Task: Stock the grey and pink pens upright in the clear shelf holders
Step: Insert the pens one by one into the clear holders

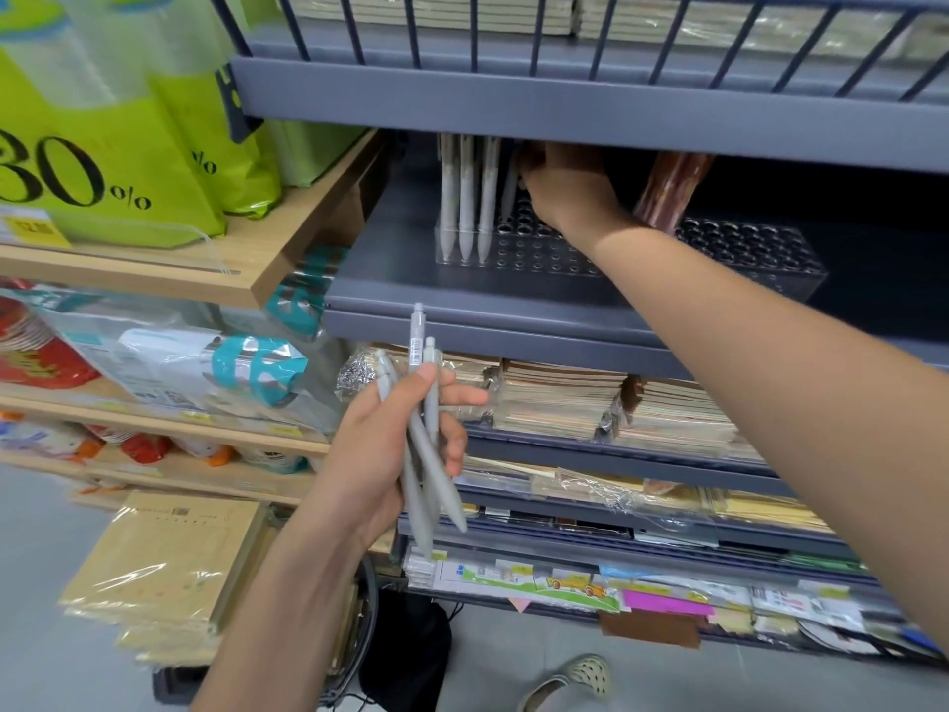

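My left hand (395,444) grips a bunch of several grey pens (429,418), held upright below the shelf. My right hand (570,190) reaches deep into the grey shelf and holds a grey pen (509,190) over the left clear holder (518,249); its fingers are partly hidden under the shelf above. Three grey pens (466,197) stand upright in that holder's front left holes. A bundle of pink pens (667,190) stands tilted at the right clear holder (750,251), whose other holes show nothing in them.
The grey shelf (462,300) has a low shelf edge (565,105) just above the pens. Wrapped notebooks (560,398) fill the shelves below. A wooden rack (246,259) with green bags (102,146) stands on the left.
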`<state>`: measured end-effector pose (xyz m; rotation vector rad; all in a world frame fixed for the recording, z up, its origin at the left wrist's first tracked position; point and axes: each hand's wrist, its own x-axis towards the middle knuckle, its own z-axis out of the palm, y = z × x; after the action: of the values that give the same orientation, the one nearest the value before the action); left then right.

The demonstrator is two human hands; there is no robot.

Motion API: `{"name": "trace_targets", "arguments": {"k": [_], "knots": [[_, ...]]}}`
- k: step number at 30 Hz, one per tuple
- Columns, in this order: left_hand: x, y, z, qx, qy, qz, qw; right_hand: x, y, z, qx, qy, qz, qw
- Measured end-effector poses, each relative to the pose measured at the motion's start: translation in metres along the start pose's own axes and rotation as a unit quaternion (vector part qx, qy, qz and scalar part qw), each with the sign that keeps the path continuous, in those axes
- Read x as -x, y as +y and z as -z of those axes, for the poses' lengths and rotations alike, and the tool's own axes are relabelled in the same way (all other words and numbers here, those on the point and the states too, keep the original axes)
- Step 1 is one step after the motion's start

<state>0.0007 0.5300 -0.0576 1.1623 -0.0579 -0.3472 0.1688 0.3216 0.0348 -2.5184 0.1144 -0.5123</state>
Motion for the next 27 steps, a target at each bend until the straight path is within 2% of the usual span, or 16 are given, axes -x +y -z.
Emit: {"name": "trace_targets", "arguments": {"k": [7, 11, 13, 16, 18, 21, 24, 27], "knots": [[0.001, -0.001, 0.009, -0.019, 0.031, -0.012, 0.999, -0.004, -0.002, 0.002, -0.021, -0.042, -0.046, 0.998], [0.002, -0.002, 0.015, -0.025, 0.029, -0.014, 0.999, 0.006, 0.001, 0.004, -0.034, -0.037, -0.047, 0.998], [0.001, 0.000, 0.017, -0.025, 0.036, -0.015, 0.999, 0.012, 0.000, 0.007, -0.035, -0.009, -0.055, 0.998], [0.000, 0.001, 0.018, -0.041, 0.035, -0.014, 0.998, 0.041, -0.008, 0.015, -0.196, 0.017, -0.047, 0.979], [0.000, 0.002, 0.015, -0.038, 0.032, -0.019, 0.999, 0.075, -0.013, 0.019, -0.275, -0.049, -0.004, 0.960], [-0.002, 0.003, 0.008, -0.032, 0.005, -0.033, 0.999, 0.120, -0.014, 0.020, -0.273, -0.171, 0.045, 0.946], [-0.004, 0.003, 0.001, -0.037, -0.015, -0.039, 0.998, 0.141, -0.012, 0.017, -0.287, -0.224, 0.040, 0.930], [-0.007, 0.001, -0.005, -0.047, -0.021, -0.036, 0.998, 0.147, -0.006, 0.018, -0.301, -0.244, 0.023, 0.922]]}}
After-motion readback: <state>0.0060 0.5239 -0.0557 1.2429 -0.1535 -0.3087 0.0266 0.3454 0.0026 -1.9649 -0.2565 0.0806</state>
